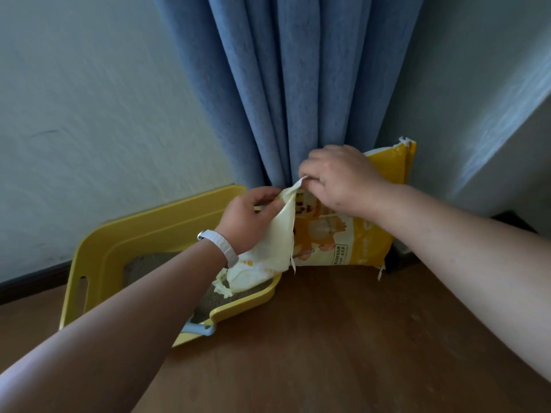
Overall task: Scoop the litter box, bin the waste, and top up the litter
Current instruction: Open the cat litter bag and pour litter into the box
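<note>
Topping-up stage, by the look of it. Yellow litter box (98, 254) on the wooden floor (343, 338), holding grey litter (149, 260), with a pale blue scoop handle (198, 327) at its near corner. Over its right rim, left hand (247, 219), grip pinching the torn pale flap (280, 234) of a yellow litter bag (357, 234) standing just right of the box. Right hand (343, 180), grip pinching the bag's top edge. Next, probably: widen the tear, then tilt the bag over the box.

print on the litter bag (343, 234) is too blurred to read.
</note>
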`<state>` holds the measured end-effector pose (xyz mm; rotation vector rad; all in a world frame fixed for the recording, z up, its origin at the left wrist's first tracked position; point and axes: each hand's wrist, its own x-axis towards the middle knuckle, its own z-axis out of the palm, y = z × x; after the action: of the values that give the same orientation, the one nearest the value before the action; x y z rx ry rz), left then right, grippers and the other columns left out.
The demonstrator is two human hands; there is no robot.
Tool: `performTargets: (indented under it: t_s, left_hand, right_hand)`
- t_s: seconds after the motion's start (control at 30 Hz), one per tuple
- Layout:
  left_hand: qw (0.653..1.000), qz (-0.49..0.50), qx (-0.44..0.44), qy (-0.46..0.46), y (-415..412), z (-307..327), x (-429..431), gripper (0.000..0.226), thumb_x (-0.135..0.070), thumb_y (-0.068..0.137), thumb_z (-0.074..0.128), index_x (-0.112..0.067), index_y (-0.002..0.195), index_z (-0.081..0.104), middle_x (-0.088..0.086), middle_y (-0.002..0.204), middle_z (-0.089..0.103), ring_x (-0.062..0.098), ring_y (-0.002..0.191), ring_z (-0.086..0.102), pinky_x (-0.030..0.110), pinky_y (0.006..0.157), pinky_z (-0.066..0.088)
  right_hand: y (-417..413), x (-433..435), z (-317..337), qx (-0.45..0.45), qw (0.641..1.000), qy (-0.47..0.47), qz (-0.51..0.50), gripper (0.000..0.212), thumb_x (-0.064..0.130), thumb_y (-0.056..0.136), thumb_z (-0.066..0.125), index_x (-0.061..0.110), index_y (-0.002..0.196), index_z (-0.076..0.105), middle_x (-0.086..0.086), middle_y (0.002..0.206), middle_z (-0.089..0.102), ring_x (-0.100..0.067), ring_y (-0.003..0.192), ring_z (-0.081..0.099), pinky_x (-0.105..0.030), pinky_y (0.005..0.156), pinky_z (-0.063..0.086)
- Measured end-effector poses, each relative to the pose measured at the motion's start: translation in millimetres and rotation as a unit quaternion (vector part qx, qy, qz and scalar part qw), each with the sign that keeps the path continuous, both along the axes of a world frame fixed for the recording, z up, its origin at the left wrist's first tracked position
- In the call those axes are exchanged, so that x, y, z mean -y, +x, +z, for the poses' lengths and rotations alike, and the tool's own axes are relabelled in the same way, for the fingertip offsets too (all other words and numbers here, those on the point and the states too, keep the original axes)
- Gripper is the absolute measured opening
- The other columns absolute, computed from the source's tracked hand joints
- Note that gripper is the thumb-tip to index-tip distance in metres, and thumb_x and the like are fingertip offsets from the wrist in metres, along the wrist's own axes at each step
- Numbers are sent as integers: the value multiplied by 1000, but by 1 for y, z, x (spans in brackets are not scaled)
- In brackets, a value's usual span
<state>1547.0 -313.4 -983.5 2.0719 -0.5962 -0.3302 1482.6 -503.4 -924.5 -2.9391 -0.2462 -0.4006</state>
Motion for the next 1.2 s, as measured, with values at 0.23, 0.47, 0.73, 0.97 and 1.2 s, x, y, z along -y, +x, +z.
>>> performTargets:
  t_s: [0.23, 0.47, 0.73, 0.97, 1.2]
  left_hand:
    - [987, -83, 77, 115, -11, -22, -47, 92, -72, 70, 65, -29, 145, 33, -9, 134, 47, 7, 116, 46, 27, 93, 41]
    - [928, -131, 173, 302, -7, -44, -80, 126, -67, 59, 75, -34, 152, -3, 0, 149, 35, 22, 126, 45, 41, 102, 42]
    - [965, 13, 176, 196, 12, -34, -84, 37, -24, 86, 66, -25, 123, 60, 3, 105, 71, 26, 91, 65, 37, 72, 53]
    - [964, -2, 192, 185, 32, -4, -83, 22, -17, 86, 54, -23, 99, 72, 2, 83, 72, 25, 76, 65, 34, 63, 51]
    - [956, -46, 221, 187, 35, 47, -55, 16, -16, 89, 61, -23, 99, 72, -2, 76, 65, 20, 72, 60, 26, 62, 38]
  right_hand:
    - [-2, 15, -7, 14, 996, 69, -60, 22, 30, 91, 53, 16, 77, 62, 3, 73, 54, -22, 75, 51, -33, 68, 38]
    - [-7, 23, -14, -5, 984, 142, -106, 23, 29, 92, 55, 14, 76, 62, 1, 75, 55, -20, 73, 53, -32, 63, 39]
    - [-14, 25, -15, 0, 984, 115, -133, 21, 30, 93, 54, 14, 80, 59, 3, 78, 55, -22, 76, 53, -34, 65, 42]
    - [-16, -12, 0, 28, 999, -32, -7, 35, 30, 86, 57, 20, 119, 60, 1, 108, 61, -22, 102, 54, -39, 89, 42]
    - [-3, -59, 18, 65, 997, 18, 45, 20, 24, 85, 50, 16, 91, 68, -1, 86, 60, -26, 83, 55, -36, 68, 43]
